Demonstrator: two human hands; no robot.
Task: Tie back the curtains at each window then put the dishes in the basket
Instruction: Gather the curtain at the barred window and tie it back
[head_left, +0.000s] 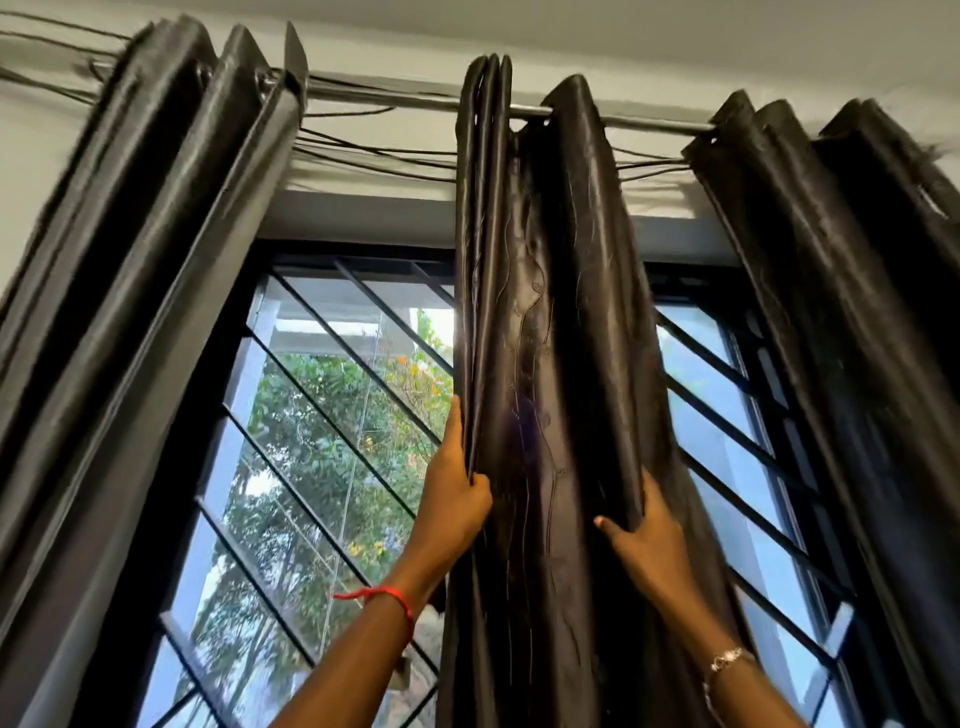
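A dark, shiny middle curtain (550, 322) hangs bunched from the metal rod (395, 98) in front of the window. My left hand (454, 493) grips the curtain's left edge folds, with a red thread on that wrist. My right hand (647, 540) grips the curtain's right side, thumb in front of the cloth, with a bracelet on that wrist. Both arms reach upward. No dishes or basket are in view.
A left curtain (140, 270) and a right curtain (852, 291) hang gathered on the same rod. Behind them is a black window frame with diagonal bars (322, 415) and trees outside. Loose cables (374, 150) run along the wall under the rod.
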